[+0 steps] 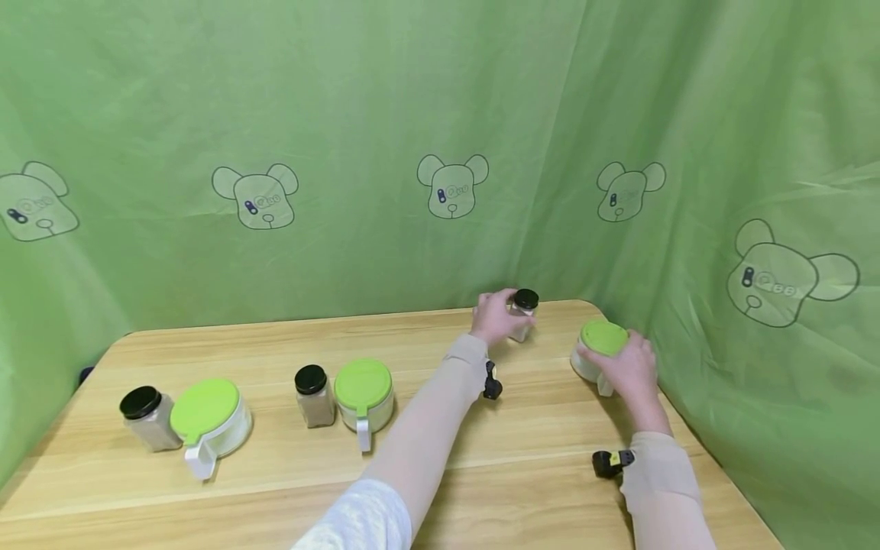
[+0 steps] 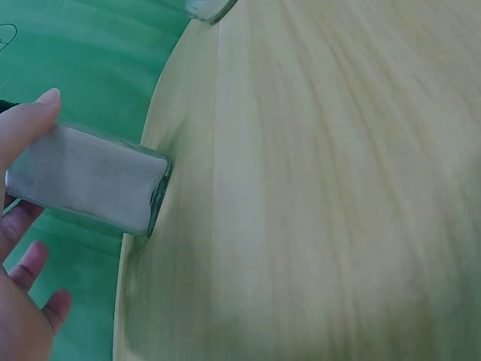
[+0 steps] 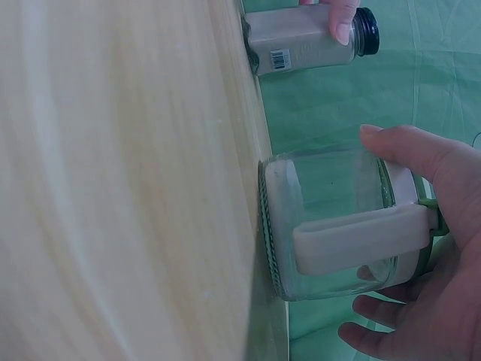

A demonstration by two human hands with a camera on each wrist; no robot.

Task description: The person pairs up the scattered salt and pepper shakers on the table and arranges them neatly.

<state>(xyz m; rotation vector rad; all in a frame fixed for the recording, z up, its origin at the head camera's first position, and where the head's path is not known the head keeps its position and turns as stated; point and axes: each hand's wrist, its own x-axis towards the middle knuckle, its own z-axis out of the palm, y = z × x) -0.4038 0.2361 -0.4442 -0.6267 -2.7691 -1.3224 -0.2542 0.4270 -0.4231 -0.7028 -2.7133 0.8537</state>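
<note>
At the far right of the table my left hand (image 1: 493,318) holds a square glass shaker jar (image 2: 90,180) by its upper part, thumb on one side and fingers on the other. Pale powder fills the jar, and its black lid (image 1: 526,299) faces up. To the right, my right hand (image 1: 629,370) grips a round glass seasoning pot (image 3: 331,184) around its top. This pot has a green lid (image 1: 603,338), a white handle (image 3: 361,241) and some white contents low inside. Both bases are at the tabletop, upright.
On the wooden table (image 1: 522,473), a black-lidded jar (image 1: 315,397) stands beside a green-lidded pot (image 1: 364,389) near the middle. Another such jar (image 1: 147,418) and pot (image 1: 209,416) stand at the left. Green curtain (image 1: 344,252) hangs behind and along the right side.
</note>
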